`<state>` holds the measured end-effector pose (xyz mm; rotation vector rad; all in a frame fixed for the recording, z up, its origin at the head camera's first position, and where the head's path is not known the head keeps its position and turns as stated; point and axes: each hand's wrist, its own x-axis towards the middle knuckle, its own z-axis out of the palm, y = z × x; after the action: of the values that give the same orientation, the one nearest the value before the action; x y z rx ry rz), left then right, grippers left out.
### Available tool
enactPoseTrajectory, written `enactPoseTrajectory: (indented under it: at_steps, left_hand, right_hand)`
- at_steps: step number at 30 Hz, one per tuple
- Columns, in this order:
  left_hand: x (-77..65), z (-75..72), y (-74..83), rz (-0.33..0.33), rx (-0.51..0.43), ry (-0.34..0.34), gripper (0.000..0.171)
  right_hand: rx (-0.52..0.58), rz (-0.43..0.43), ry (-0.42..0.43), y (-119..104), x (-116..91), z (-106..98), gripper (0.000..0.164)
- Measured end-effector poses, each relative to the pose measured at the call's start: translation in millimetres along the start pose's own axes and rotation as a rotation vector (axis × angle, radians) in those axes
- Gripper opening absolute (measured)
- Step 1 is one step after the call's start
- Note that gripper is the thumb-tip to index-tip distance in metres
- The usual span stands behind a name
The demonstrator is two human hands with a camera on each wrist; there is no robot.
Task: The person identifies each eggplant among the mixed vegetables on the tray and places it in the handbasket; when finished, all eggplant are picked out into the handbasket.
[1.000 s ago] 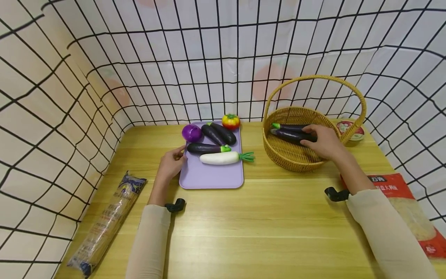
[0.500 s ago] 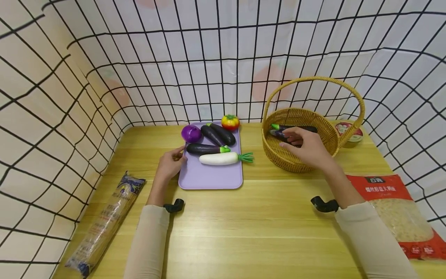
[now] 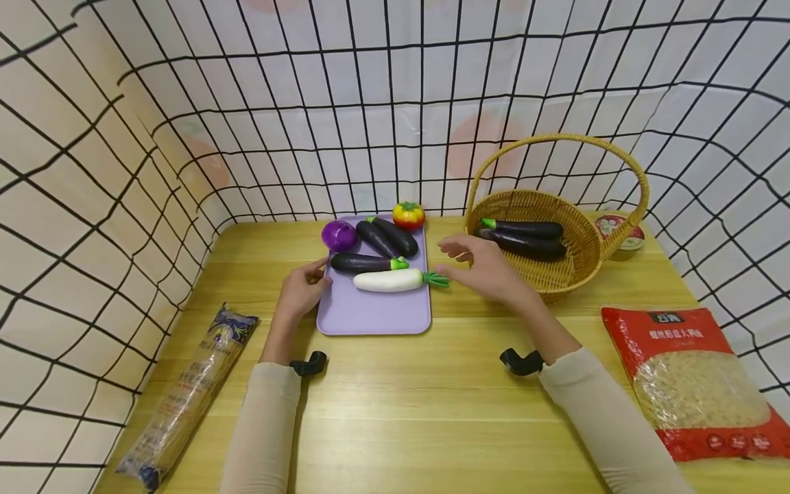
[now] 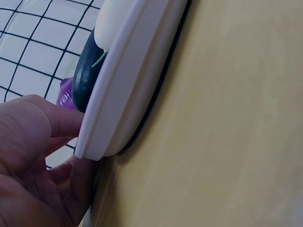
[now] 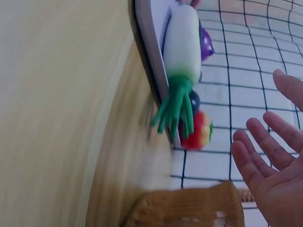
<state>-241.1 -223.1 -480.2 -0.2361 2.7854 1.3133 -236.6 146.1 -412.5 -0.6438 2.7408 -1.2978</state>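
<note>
My left hand [image 3: 302, 289] pinches the left rim of a lilac tray [image 3: 373, 320], thumb above and fingers below in the left wrist view. On the tray lie a white radish [image 3: 389, 280] with green leaves past the right rim, an eggplant [image 3: 361, 263] behind it, two more dark eggplants [image 3: 395, 237], a purple onion-like vegetable [image 3: 339, 236] and a red-yellow tomato-like one [image 3: 409, 215]. My right hand [image 3: 484, 267] is held in the air between tray and wicker basket [image 3: 558, 274], holding nothing, fingers spread in the right wrist view. Two eggplants [image 3: 524, 243] lie inside the basket.
A long clear pack of noodles [image 3: 191, 394] lies at the left. At the right are a red bag of pasta [image 3: 697, 384] and, behind the basket, a round tub [image 3: 620, 233]. Black wire mesh [image 3: 389, 106] encloses the table's back and sides.
My right hand has let go of an eggplant in the basket, come out and moved left toward the radish leaves. The left hand stays on the tray's rim.
</note>
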Motion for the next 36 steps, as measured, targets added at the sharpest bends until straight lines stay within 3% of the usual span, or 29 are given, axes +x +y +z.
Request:
enactPoseTrajectory:
  at_steps: [8, 17, 36]
  left_hand:
    - [0.3, -0.8, 0.5, -0.014, -0.007, -0.013, 0.049]
    - [-0.4, -1.3, 0.2, -0.004, -0.014, -0.005, 0.049]
    - [1.4, -0.2, -1.6, -0.002, -0.003, 0.004, 0.048]
  right_hand:
    - [0.045, 0.031, -0.074, -5.5, 18.5, 23.3, 0.061]
    - [0.109, 0.001, -0.122, -9.3, 35.8, 42.8, 0.057]
    - [0.030, 0.006, -0.169, -16.8, 73.8, 76.1, 0.051]
